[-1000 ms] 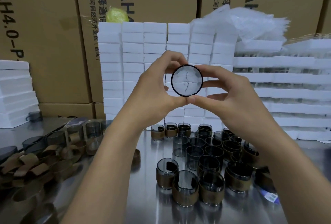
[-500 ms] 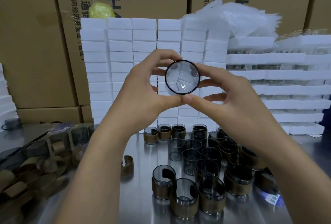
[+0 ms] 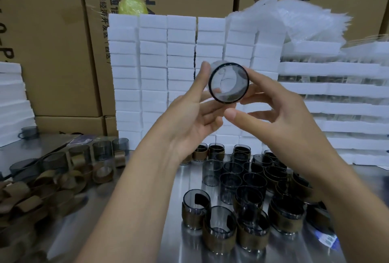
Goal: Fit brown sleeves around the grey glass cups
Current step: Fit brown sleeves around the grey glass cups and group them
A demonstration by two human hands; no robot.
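Note:
A bare grey glass cup (image 3: 229, 82) is raised at chest height with its dark-rimmed mouth facing me. My left hand (image 3: 189, 119) touches its left side with a straight thumb, and its straight fingers reach under it. My right hand (image 3: 280, 119) curls its fingers round the cup's right side, thumb just below the rim. Below on the steel table (image 3: 147, 231) stand bare grey cups (image 3: 231, 180) and cups wearing brown sleeves (image 3: 219, 235). Loose brown sleeves (image 3: 42, 191) lie heaped at the left.
White foam blocks (image 3: 181, 52) are stacked behind the cups, with foam trays (image 3: 336, 94) at the right and clear plastic bags (image 3: 294, 16) on top. Cardboard boxes (image 3: 52, 41) form the back wall. A few more cups (image 3: 101, 149) stand at the left.
The cup has tilted and shifted slightly right. My left hand has loosened from a pinch to straight fingers, and my thumbs no longer meet under the cup.

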